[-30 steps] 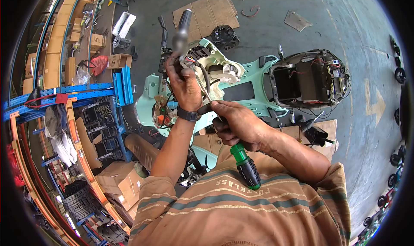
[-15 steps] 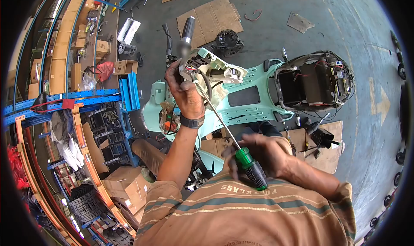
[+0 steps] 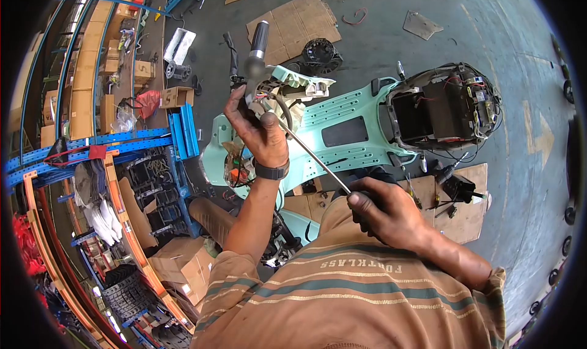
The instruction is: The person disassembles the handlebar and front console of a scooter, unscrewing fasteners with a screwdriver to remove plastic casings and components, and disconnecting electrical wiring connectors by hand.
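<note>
My right hand [image 3: 388, 213] is wrapped round the handle of a screwdriver [image 3: 315, 159], its long metal shaft slanting up and left. The shaft's far end is by the handlebar area, close to my left hand [image 3: 260, 129]. That hand, with a dark watch [image 3: 271, 170] at its wrist, holds the scooter's handlebar part below the black grip [image 3: 260, 38]. Coloured wires show beside its fingers. Behind lies the scooter's mint green body [image 3: 345, 132], with its seat area open. The screwdriver's tip and most of its handle are hidden.
Cardboard sheets [image 3: 296, 28] lie on the floor behind the scooter. On the right, a power drill [image 3: 446, 176] and black parts rest on more cardboard [image 3: 468, 219]. Shelves with orange and blue beams [image 3: 113, 196] and boxes [image 3: 180, 260] stand at the left.
My right hand has moved from the shaft to the screwdriver's green and black handle and closed round it. My left hand stays at the handlebar. A light panel beside it has shifted.
</note>
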The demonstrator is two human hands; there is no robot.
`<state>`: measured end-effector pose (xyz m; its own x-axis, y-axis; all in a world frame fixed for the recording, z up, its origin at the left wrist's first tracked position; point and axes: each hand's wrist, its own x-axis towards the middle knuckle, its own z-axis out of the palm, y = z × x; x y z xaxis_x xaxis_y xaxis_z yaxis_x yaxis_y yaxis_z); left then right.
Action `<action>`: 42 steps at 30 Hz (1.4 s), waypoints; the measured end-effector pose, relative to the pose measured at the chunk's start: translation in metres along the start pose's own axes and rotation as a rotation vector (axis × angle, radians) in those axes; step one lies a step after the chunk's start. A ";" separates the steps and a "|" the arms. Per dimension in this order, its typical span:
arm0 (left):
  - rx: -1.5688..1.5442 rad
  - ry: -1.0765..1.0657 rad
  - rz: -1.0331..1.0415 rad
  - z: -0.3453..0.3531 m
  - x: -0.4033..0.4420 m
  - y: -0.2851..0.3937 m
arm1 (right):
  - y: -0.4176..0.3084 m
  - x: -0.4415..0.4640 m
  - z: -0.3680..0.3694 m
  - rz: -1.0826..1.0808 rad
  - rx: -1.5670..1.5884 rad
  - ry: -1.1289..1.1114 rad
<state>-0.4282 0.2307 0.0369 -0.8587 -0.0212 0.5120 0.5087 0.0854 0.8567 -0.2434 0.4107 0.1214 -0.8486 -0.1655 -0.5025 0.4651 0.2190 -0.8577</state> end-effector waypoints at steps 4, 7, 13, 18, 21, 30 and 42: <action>0.061 -0.023 0.014 0.003 -0.003 0.001 | 0.000 -0.003 0.001 0.021 0.099 0.078; 0.024 -0.023 0.015 0.009 -0.010 0.008 | 0.013 -0.005 0.009 -0.164 -0.636 0.530; -0.125 -0.062 -0.096 0.014 -0.019 0.009 | 0.005 0.006 -0.022 0.333 0.067 -0.191; -0.112 -0.077 -0.108 0.013 -0.018 0.004 | 0.045 0.013 -0.012 0.255 0.719 -0.463; -0.127 -0.099 -0.115 0.011 -0.017 0.004 | 0.028 0.016 -0.008 0.252 0.542 -0.399; -0.135 -0.201 -0.202 0.010 -0.017 0.011 | 0.027 0.031 0.009 0.189 0.752 -0.450; -0.141 -0.230 -0.229 0.007 -0.012 0.010 | 0.009 0.057 -0.001 0.260 0.459 -0.423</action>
<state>-0.4129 0.2390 0.0389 -0.9348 0.2022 0.2921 0.2913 -0.0341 0.9560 -0.2878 0.4044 0.0855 -0.5664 -0.5454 -0.6178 0.7799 -0.1126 -0.6156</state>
